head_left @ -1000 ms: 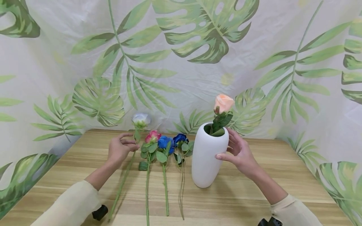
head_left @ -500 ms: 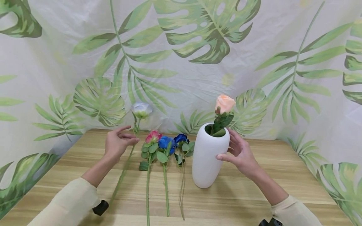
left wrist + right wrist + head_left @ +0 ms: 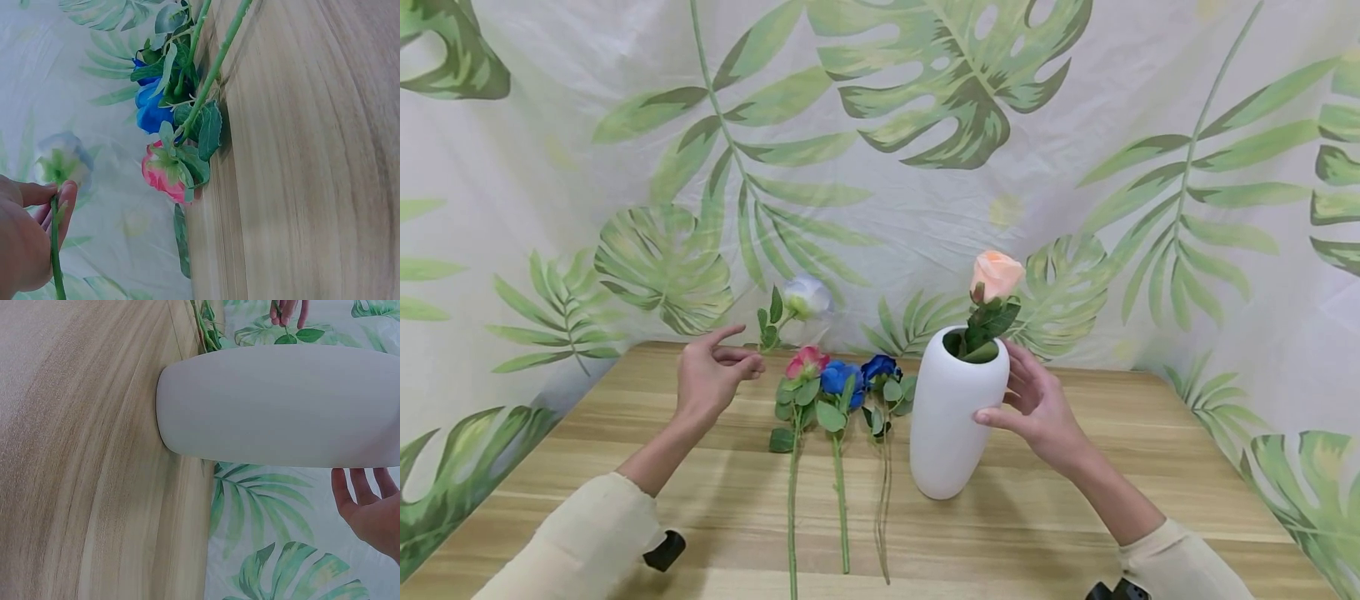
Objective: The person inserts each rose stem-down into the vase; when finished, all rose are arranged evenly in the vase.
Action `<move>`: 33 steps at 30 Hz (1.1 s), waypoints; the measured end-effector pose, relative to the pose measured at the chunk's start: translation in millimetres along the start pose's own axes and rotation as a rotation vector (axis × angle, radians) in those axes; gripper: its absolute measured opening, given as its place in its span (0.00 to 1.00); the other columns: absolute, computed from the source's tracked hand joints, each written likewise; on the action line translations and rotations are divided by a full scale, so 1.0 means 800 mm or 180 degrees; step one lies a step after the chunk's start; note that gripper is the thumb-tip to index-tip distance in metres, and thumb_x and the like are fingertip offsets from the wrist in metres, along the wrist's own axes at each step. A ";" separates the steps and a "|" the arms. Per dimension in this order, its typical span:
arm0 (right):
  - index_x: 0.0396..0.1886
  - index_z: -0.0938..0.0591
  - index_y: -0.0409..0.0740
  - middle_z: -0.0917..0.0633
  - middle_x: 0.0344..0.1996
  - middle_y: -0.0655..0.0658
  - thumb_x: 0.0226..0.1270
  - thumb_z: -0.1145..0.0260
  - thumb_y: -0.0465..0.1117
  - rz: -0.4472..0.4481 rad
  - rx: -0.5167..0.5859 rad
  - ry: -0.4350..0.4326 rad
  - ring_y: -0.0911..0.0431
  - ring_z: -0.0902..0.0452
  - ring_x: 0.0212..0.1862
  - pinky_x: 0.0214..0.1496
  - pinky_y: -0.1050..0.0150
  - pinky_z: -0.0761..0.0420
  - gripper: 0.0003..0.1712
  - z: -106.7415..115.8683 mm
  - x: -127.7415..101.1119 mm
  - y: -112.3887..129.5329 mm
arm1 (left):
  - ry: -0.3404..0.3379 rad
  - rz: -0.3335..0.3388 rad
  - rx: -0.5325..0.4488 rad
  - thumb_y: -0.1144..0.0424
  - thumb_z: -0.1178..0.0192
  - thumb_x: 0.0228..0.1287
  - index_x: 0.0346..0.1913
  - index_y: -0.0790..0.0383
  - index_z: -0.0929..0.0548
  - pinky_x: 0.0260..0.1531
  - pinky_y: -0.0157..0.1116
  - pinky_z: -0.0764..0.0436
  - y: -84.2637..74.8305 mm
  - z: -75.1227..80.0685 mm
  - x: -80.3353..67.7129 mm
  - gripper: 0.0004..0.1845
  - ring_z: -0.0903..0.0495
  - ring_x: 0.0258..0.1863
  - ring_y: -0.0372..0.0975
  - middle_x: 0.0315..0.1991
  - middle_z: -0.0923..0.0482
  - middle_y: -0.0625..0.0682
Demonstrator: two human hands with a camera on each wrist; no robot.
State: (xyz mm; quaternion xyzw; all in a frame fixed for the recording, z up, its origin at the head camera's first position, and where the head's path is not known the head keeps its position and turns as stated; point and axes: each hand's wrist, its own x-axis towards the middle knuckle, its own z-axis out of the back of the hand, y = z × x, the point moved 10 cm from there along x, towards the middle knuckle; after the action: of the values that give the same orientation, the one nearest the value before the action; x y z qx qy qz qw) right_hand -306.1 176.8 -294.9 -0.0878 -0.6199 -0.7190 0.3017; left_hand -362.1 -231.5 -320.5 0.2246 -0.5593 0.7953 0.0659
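Observation:
My left hand [image 3: 709, 375] pinches the stem of a white artificial flower [image 3: 807, 297] between thumb and fingers, raised off the table. In the left wrist view the stem [image 3: 56, 250] runs down past the palm. The white bloom leans right, above the pink flower. My right hand [image 3: 1045, 417] holds a tall white vase [image 3: 951, 442] near its rim, thumb in front and the other fingers round the far side. Slightly tilted, the vase has its base on the table. A peach rose [image 3: 996, 275] stands in it, its lower stem hidden inside.
Between left hand and vase lie a pink flower [image 3: 807, 364], a blue flower [image 3: 841, 380] and a dark blue flower [image 3: 878, 369], stems toward me. They rest on a wooden table [image 3: 1075, 533]. A leaf-printed cloth [image 3: 925, 242] hangs behind it.
The white flower has risen off the table, and its bloom has swung to the right. My left hand has shifted slightly left and up. The right hand and vase stay put.

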 end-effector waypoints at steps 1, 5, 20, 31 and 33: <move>0.78 0.35 0.37 0.20 0.65 0.54 0.58 0.25 0.25 0.0001 -0.0001 -0.0002 0.57 0.20 0.60 0.60 0.67 0.17 0.49 0.000 0.000 0.000 | -0.0010 -0.0035 0.0033 0.81 0.36 0.66 0.68 0.77 0.25 0.32 0.29 0.11 -0.002 0.000 0.000 0.27 0.14 0.25 0.27 0.39 0.15 0.76; 0.78 0.35 0.38 0.20 0.65 0.54 0.58 0.25 0.25 0.0009 -0.0004 -0.0013 0.56 0.20 0.60 0.60 0.67 0.17 0.49 0.001 0.000 0.001 | -0.0040 -0.0170 0.0159 0.80 0.37 0.67 0.66 0.77 0.24 0.31 0.27 0.12 -0.006 0.000 0.001 0.24 0.14 0.24 0.25 0.39 0.15 0.75; 0.77 0.35 0.36 0.20 0.65 0.52 0.58 0.25 0.24 0.0010 0.0003 -0.0022 0.56 0.19 0.60 0.59 0.66 0.17 0.48 0.001 0.001 0.001 | 0.0108 -0.0404 0.0184 0.81 0.42 0.72 0.63 0.77 0.21 0.35 0.30 0.11 -0.027 -0.013 0.001 0.19 0.09 0.31 0.46 0.41 0.18 0.73; 0.77 0.35 0.35 0.20 0.64 0.51 0.58 0.25 0.25 0.0006 0.0003 -0.0014 0.55 0.19 0.60 0.58 0.65 0.16 0.47 0.000 0.001 -0.001 | 0.0269 0.0217 -0.0777 0.78 0.49 0.77 0.76 0.71 0.33 0.46 0.32 0.13 -0.027 -0.013 0.007 0.27 0.11 0.35 0.31 0.47 0.31 0.60; 0.77 0.35 0.35 0.20 0.65 0.51 0.58 0.25 0.25 0.0000 -0.0002 -0.0015 0.55 0.19 0.60 0.58 0.65 0.16 0.47 0.000 0.000 -0.001 | 0.0271 0.0235 -0.0893 0.79 0.50 0.77 0.77 0.70 0.35 0.47 0.33 0.13 -0.031 -0.012 0.008 0.28 0.11 0.35 0.32 0.46 0.31 0.59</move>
State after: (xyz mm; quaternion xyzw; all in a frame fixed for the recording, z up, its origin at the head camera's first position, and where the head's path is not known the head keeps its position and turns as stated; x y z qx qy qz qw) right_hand -306.7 177.1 -295.4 -0.0895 -0.6204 -0.7190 0.3003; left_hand -361.4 -214.1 -298.9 0.1586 -0.6694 0.7200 0.0910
